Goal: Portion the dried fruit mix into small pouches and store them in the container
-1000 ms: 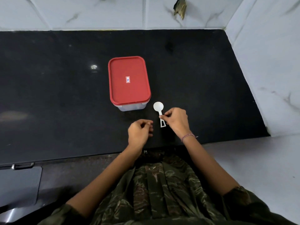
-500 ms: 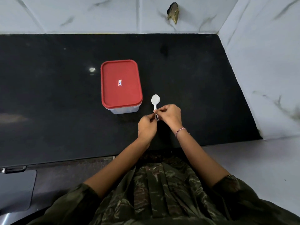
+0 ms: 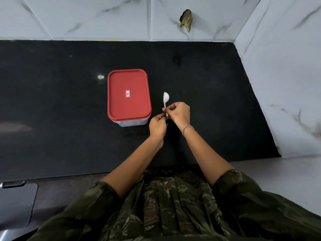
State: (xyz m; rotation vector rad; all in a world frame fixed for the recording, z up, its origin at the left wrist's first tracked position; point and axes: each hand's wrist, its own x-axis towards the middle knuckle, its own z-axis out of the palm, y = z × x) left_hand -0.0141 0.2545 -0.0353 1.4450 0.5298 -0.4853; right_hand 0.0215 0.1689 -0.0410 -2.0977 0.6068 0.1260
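A clear plastic container [image 3: 129, 121] with a shut red lid [image 3: 128, 94] stands on the black counter [image 3: 52, 110]. Just right of it is a small white plastic scoop [image 3: 165, 99], turned on its edge with its bowl pointing away from me. My right hand [image 3: 178, 113] pinches the scoop's handle. My left hand [image 3: 157, 126] meets it from the left, its fingertips pinching the handle's near end. Both hands hide most of the handle. No pouches or dried fruit are in view.
White marbled tiles form the back wall [image 3: 104, 18] and the right wall [image 3: 278, 75], with a chipped hole [image 3: 186, 20] in the back one. A dark flat panel with a metal handle [image 3: 15, 202] sits at lower left, below the counter's front edge.
The scoop lay flat on the counter with only my right hand on its handle. My left hand moved right to join it, and the scoop now stands on its edge between both hands.
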